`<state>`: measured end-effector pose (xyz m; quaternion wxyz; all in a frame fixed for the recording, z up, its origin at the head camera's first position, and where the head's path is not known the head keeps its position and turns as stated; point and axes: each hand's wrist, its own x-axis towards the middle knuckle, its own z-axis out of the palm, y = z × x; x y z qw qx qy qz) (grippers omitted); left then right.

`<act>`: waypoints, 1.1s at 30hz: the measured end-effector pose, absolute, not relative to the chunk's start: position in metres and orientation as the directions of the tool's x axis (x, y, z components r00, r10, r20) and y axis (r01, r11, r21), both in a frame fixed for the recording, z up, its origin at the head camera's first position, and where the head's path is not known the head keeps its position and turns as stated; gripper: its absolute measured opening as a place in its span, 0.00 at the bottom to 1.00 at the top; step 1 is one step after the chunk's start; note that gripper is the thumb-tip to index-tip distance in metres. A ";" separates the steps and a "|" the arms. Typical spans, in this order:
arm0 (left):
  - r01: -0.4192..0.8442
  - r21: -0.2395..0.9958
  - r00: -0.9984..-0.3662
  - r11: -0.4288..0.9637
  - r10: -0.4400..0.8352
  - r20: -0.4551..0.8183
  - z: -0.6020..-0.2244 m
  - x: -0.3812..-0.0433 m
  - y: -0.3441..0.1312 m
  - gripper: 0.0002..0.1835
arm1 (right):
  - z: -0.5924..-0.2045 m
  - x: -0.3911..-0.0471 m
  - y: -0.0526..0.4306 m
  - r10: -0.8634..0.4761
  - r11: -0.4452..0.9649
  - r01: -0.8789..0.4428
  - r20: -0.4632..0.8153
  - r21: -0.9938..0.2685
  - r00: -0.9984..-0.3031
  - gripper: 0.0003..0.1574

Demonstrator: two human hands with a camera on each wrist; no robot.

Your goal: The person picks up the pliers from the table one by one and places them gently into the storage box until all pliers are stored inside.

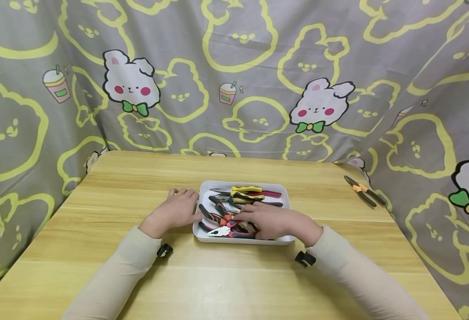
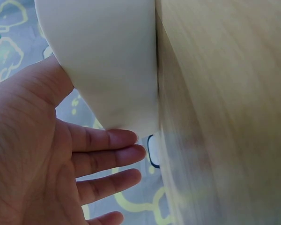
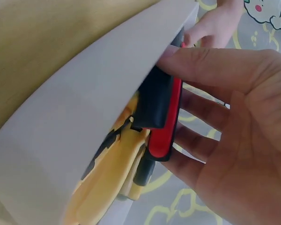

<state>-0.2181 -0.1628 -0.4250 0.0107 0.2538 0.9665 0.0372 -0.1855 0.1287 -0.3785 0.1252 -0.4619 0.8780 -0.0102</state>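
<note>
A white tray (image 1: 244, 241) on the table holds a pile of pliers. My left hand (image 1: 174, 210) is at the tray's left end; in the left wrist view its fairly straight fingers (image 2: 107, 159) touch the outer wall, and its thumb reaches behind the rim. My right hand (image 1: 276, 221) reaches over the tray's right side into the pile. There, thumb and fingers grip pliers with a red-and-black handle (image 3: 162, 140). Closest to the front lie pliers with bright metal jaws (image 1: 220, 231). Yellow-handled pliers (image 1: 247, 189) lie along the back, one with a long nose.
Another pair of pliers (image 1: 361, 187), with orange-and-black handles, lies on the wooden table (image 1: 234, 280) near its right edge. A grey patterned curtain (image 1: 254, 120) hangs behind the table and along both sides.
</note>
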 end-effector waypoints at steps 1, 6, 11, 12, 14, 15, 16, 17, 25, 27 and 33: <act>0.490 0.076 -0.871 0.868 0.492 -0.003 -0.425 -0.218 -0.163 0.30 | -0.378 -0.185 0.130 -0.810 0.579 -0.803 -0.219 -0.143 -0.545 0.40; 0.486 0.076 -0.872 0.870 0.489 -0.014 -0.425 -0.218 -0.162 0.31 | -0.376 -0.185 0.136 -0.782 0.614 -0.771 -0.255 -0.168 -0.568 0.42; 0.481 0.076 -0.875 0.873 0.484 -0.026 -0.424 -0.217 -0.162 0.32 | -0.375 -0.184 0.140 -0.772 0.631 -0.752 -0.258 -0.190 -0.582 0.42; 0.480 0.077 -0.875 0.874 0.483 -0.027 -0.424 -0.217 -0.162 0.33 | -0.375 -0.184 0.141 -0.776 0.626 -0.756 -0.248 -0.191 -0.579 0.41; 0.480 0.080 -0.875 0.874 0.483 -0.028 -0.423 -0.217 -0.162 0.33 | -0.376 -0.185 0.143 -0.781 0.620 -0.761 -0.234 -0.189 -0.579 0.41; 0.480 0.082 -0.875 0.873 0.483 -0.027 -0.423 -0.217 -0.162 0.32 | -0.376 -0.185 0.144 -0.786 0.615 -0.767 -0.223 -0.185 -0.576 0.40; 0.479 0.084 -0.875 0.874 0.482 -0.027 -0.423 -0.217 -0.162 0.32 | -0.376 -0.185 0.145 -0.791 0.609 -0.772 -0.209 -0.183 -0.575 0.40; 0.479 0.085 -0.875 0.874 0.482 -0.027 -0.423 -0.217 -0.162 0.32 | -0.377 -0.185 0.147 -0.794 0.606 -0.775 -0.197 -0.180 -0.576 0.39; 0.477 0.087 -0.877 0.875 0.480 -0.019 -0.423 -0.217 -0.161 0.31 | -0.377 -0.186 0.158 -0.802 0.596 -0.778 -0.093 -0.199 -0.590 0.34; 0.479 0.086 -0.876 0.874 0.481 -0.014 -0.424 -0.217 -0.161 0.30 | -0.378 -0.187 0.162 -0.795 0.603 -0.772 -0.072 -0.200 -0.603 0.34; 0.481 0.095 -0.875 0.872 0.484 -0.019 -0.423 -0.217 -0.161 0.32 | -0.378 -0.188 0.173 -0.787 0.608 -0.771 -0.017 -0.188 -0.617 0.34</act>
